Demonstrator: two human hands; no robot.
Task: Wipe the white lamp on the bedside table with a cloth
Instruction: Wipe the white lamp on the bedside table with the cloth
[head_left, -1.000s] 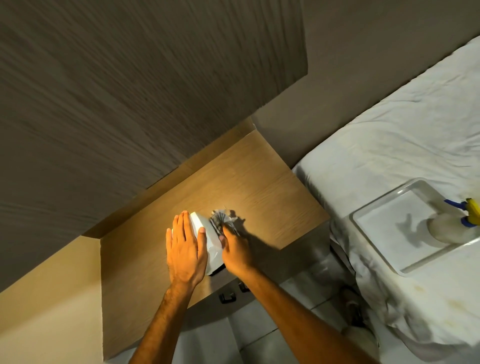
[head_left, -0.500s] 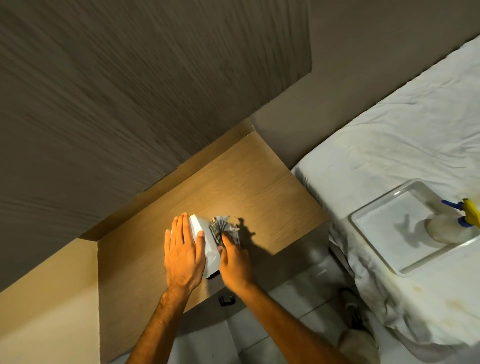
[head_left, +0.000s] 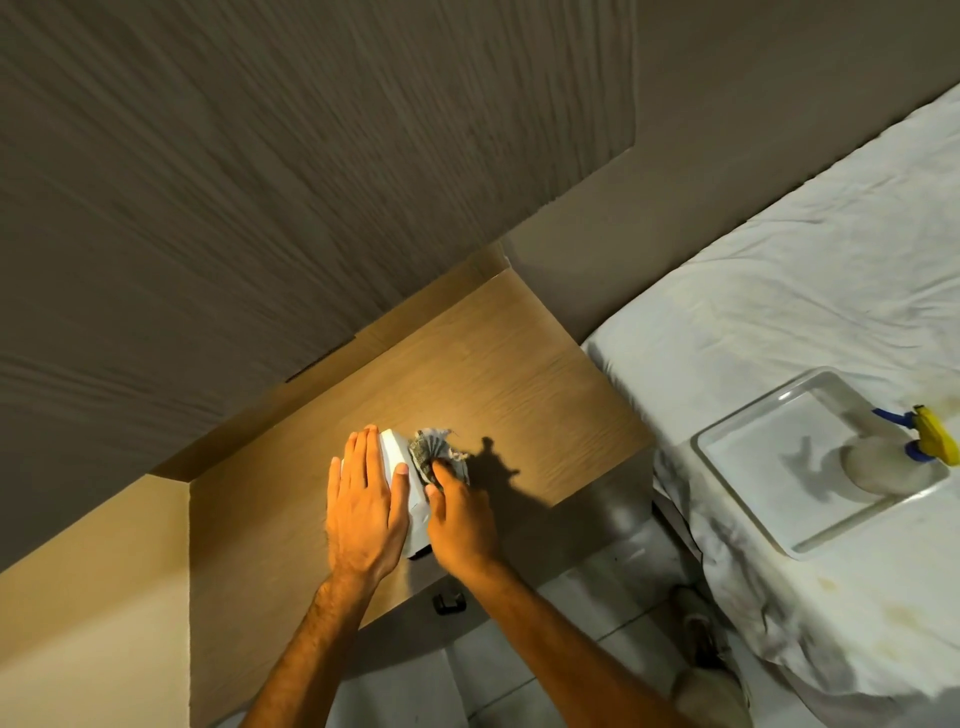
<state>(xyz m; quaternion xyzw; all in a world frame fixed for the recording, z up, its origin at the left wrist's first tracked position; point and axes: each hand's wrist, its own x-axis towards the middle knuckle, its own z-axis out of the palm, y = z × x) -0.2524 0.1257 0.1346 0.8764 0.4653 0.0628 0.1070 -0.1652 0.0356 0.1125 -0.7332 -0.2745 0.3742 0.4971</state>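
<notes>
Still flat on the lamp (head_left: 402, 467), left hand (head_left: 363, 512); right hand (head_left: 460, 514) keeps pinching cloth (head_left: 434, 457).

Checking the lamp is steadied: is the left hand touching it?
Touching. The head view shows the left hand lying flat on the white lamp, thumb against its side, no gap visible.

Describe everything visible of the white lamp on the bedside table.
The white lamp is a small angular, flat-faced body, seemingly plastic, with a dark underside at its near end. It sits near the front edge of the wooden bedside table. The left hand lies flat over it, covering most of it; the right hand presses a grey patterned cloth against its right side.
</notes>
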